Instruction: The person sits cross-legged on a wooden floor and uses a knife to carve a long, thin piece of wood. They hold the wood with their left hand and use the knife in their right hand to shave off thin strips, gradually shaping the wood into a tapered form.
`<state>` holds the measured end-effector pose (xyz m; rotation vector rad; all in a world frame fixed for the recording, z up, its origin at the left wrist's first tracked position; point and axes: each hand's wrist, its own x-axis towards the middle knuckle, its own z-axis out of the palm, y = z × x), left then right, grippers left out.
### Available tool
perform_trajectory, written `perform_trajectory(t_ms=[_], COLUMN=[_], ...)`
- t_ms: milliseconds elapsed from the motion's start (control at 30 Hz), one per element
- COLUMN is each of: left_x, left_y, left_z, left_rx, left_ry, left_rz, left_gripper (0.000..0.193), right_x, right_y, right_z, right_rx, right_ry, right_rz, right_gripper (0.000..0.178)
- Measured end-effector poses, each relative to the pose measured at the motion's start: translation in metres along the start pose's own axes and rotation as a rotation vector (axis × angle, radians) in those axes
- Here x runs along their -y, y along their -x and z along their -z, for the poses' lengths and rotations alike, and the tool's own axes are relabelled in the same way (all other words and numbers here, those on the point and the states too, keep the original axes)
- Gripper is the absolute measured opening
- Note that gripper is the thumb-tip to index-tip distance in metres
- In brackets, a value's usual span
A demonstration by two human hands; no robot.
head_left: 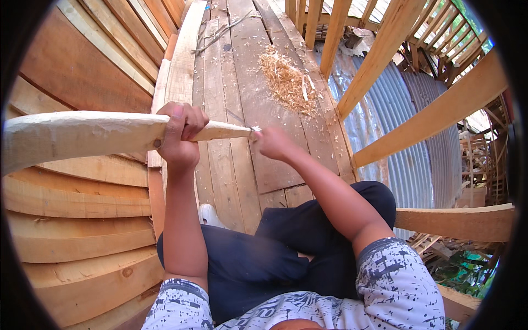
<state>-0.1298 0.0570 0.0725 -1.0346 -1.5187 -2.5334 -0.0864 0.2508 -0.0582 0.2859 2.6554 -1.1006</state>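
A long, pale, carved piece of wood (pixel 82 132) stretches in from the left, thick at that end and tapering to a narrow tip on the right. My left hand (pixel 181 129) is wrapped round it where it thins, beside a small dark knot. My right hand (pixel 273 143), slightly blurred, is closed at the narrow tip. From its fingers a thin grey blade (pixel 235 116) points up and to the left, and the handle is hidden in my fist. A small white curl of wood (pixel 255 128) sits at the tip by the blade.
I sit cross-legged on a plank floor (pixel 223 165). A heap of shavings (pixel 289 80) and some thin sticks (pixel 223 33) lie ahead. Overlapping boards (pixel 82 220) rise on the left. To the right stands a wooden railing (pixel 379 55), with corrugated metal sheets (pixel 407 126) beyond it.
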Motion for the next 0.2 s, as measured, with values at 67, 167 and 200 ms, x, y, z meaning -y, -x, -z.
perform_trajectory(t_ms=[67, 167, 200], left_x=[-0.001, -0.001, -0.001], left_y=[0.001, 0.002, 0.004], left_z=[-0.007, -0.007, -0.005], left_rx=[-0.007, 0.011, 0.008], left_ry=[-0.022, -0.012, -0.017], left_rz=[-0.005, 0.008, 0.015], left_gripper=[0.038, 0.037, 0.037], right_x=[-0.002, 0.02, 0.034], right_y=[0.002, 0.01, 0.019], right_z=[-0.004, -0.004, 0.003], right_rx=[-0.03, -0.104, -0.112], right_ry=[0.064, 0.103, 0.082], right_rz=[0.024, 0.094, 0.135], right_gripper=[0.038, 0.036, 0.036])
